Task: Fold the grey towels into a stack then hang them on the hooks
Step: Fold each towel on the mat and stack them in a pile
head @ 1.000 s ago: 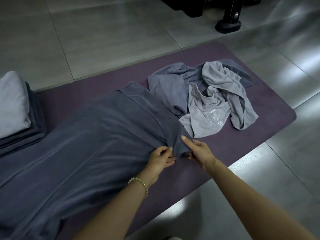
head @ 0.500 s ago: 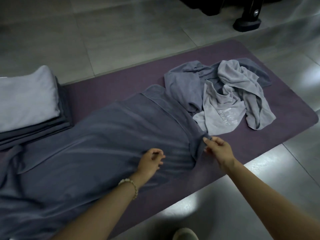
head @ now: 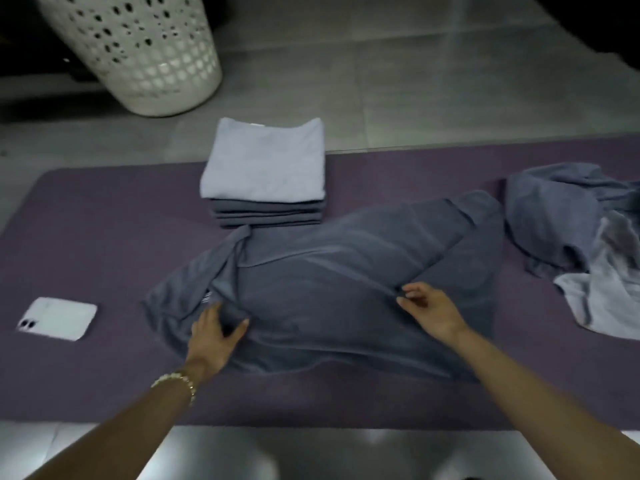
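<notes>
- The dark towel (head: 329,282) lies spread on the purple mat (head: 104,220). Its long axis runs left to right, with the right end angled slightly away from the person.
- The left hand (head: 218,329) rests on its left end, fingers spread and fairly straight.
- The right hand (head: 431,308) pinches a crease right of the middle with curled fingertips.
- The folded stack (head: 266,174) sits just behind the towel.

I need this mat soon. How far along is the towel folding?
Done: a stack of folded towels sits at the far edge of the mat. In hand: a dark grey towel lies spread, the left hand resting on it, the right hand pinching a fold. Left: the crumpled heap at the right, then hanging; no hooks show.
</notes>
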A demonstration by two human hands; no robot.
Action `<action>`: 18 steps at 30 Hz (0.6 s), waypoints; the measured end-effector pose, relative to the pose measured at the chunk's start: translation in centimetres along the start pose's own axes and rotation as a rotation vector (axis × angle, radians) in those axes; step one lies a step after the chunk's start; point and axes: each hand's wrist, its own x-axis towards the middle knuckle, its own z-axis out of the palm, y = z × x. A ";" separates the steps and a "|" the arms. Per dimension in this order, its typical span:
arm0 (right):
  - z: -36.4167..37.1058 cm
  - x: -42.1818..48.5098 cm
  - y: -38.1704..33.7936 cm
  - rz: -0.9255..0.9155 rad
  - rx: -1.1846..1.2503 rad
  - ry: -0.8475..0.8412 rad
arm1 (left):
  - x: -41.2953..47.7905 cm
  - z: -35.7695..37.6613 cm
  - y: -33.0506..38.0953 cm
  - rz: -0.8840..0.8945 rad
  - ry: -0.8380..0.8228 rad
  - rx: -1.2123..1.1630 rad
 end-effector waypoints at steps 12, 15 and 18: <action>14.2 0.4 -11.4 -0.089 -0.038 -0.367 | 3.1 -3.0 -7.4 -0.613 0.267 -0.441; 19.3 2.2 -15.6 -0.138 -0.049 -0.416 | 4.1 -3.7 -9.6 -0.478 0.210 -0.608; 25.2 4.2 -18.9 -0.142 -0.086 -0.406 | 4.3 -4.4 -10.6 -0.353 0.060 -0.709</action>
